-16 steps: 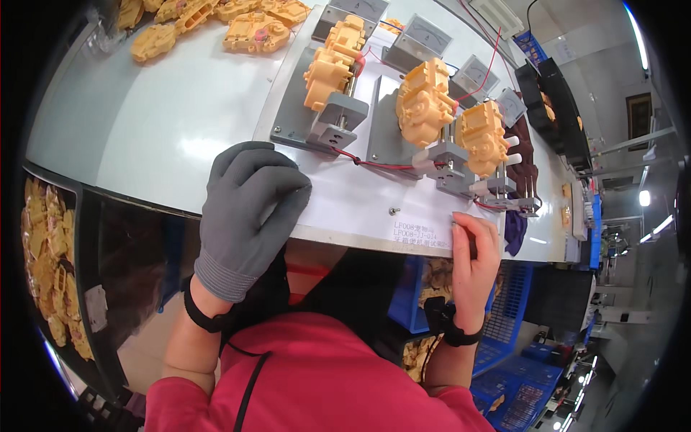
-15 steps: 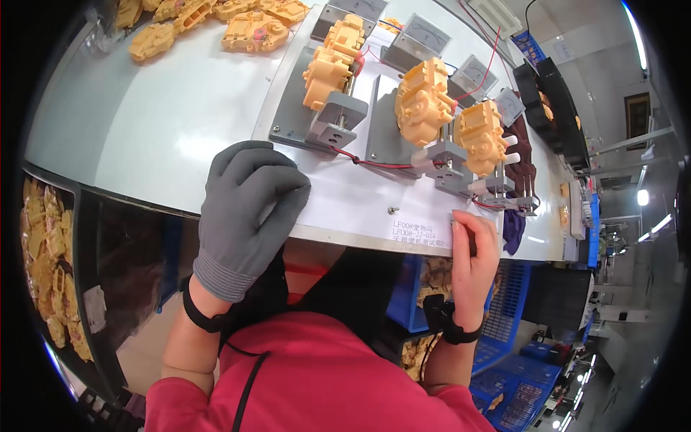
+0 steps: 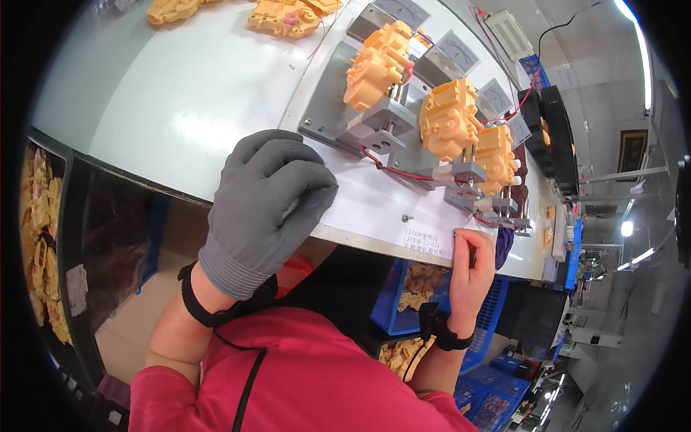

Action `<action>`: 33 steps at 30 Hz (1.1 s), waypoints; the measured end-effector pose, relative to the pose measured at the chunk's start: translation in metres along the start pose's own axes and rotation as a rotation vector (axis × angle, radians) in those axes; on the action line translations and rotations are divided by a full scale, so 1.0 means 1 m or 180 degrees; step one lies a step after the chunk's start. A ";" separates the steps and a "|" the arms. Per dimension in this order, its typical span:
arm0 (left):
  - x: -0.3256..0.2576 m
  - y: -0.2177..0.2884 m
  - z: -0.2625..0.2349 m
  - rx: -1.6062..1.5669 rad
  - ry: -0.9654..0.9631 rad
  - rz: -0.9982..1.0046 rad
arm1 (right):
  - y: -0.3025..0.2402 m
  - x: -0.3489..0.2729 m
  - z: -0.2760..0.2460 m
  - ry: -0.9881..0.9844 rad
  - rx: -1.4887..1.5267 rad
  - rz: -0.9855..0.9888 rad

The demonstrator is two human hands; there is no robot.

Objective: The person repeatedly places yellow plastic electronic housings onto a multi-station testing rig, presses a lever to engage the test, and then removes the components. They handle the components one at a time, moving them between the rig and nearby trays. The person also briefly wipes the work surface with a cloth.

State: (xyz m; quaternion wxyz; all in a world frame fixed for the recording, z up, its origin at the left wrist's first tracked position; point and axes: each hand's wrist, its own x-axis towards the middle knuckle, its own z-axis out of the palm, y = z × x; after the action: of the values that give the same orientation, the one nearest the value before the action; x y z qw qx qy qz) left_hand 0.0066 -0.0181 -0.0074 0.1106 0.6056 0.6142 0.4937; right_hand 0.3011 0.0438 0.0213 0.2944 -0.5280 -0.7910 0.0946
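My left hand, in a grey knitted glove, rests at the table's front edge. Its fingers are curled together, and whatever they might hold is hidden. Bare, my right hand is at the same edge farther right, fingers bent and tips close together; nothing in them can be made out. Beyond the hands stand three grey fixtures carrying yellow-orange plastic housings: a left housing, a middle housing and a right housing. Neither hand touches them. A small screw lies on the white sheet between my hands.
Analog meters stand behind the fixtures, with red and black wires running along the front. More yellow housings lie at the far left. A dark bin of yellow parts is at lower left; blue crates sit below the table.
The view has shifted, so the fixtures appear farther right and a little lower. Both hands keep nearly the same pose at the table edge; the housings stay on their fixtures.
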 end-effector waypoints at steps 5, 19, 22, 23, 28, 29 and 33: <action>0.001 -0.001 0.002 0.0092 0.0148 0.0214 | 0.000 -0.002 0.000 0.0044 -0.0015 -0.0014; 0.003 0.000 0.003 0.0174 0.0278 0.0300 | -0.004 0.002 0.000 0.0001 0.0024 0.0104; 0.002 0.001 0.003 0.0120 0.0228 0.0225 | -0.003 0.001 0.000 0.0001 0.0044 0.0115; 0.001 0.001 0.002 0.0076 0.0170 0.0163 | -0.002 0.001 0.000 -0.0004 0.0068 0.0137; 0.000 0.001 0.002 0.0080 0.0070 0.0086 | 0.002 -0.003 -0.002 0.0012 0.0559 0.0583; 0.001 0.002 0.001 0.0096 0.0072 0.0081 | 0.004 -0.004 -0.002 0.0015 0.0663 0.0628; 0.002 0.005 0.002 0.0213 0.0054 0.0040 | 0.004 -0.006 -0.003 0.0243 0.1125 0.0823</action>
State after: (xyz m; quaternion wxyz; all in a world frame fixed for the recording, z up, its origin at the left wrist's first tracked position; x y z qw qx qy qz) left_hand 0.0104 -0.0166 -0.0034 0.0820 0.6086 0.6275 0.4787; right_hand 0.3073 0.0393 0.0199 0.3975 -0.5684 -0.6761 0.2487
